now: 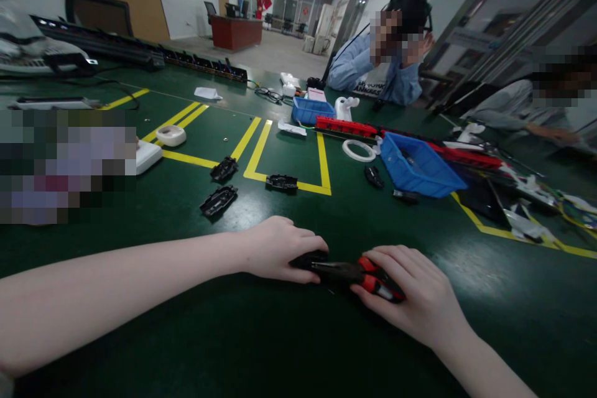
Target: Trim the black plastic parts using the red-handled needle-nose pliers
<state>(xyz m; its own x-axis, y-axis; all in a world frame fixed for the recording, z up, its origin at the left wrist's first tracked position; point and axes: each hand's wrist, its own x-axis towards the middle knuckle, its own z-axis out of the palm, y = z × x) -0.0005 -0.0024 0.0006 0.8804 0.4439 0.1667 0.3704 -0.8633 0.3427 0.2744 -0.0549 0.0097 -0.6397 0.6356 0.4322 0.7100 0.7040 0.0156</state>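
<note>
My left hand (278, 247) rests on the green table (186, 323) and is closed around a small black plastic part (308, 258). Beside it, my right hand (410, 295) grips red-handled pliers (368, 275). The dark jaws of the pliers point left and meet the black part. Several similar black plastic parts (218, 200) lie farther out on the table, near the yellow floor-style tape lines (261, 140).
A blue bin (420, 168) stands right of centre, with a second blue bin (310, 110) behind it and red trays (345, 127) between. A white tape roll (358, 150) lies nearby. Two people sit at the far right side. Clutter covers the right edge.
</note>
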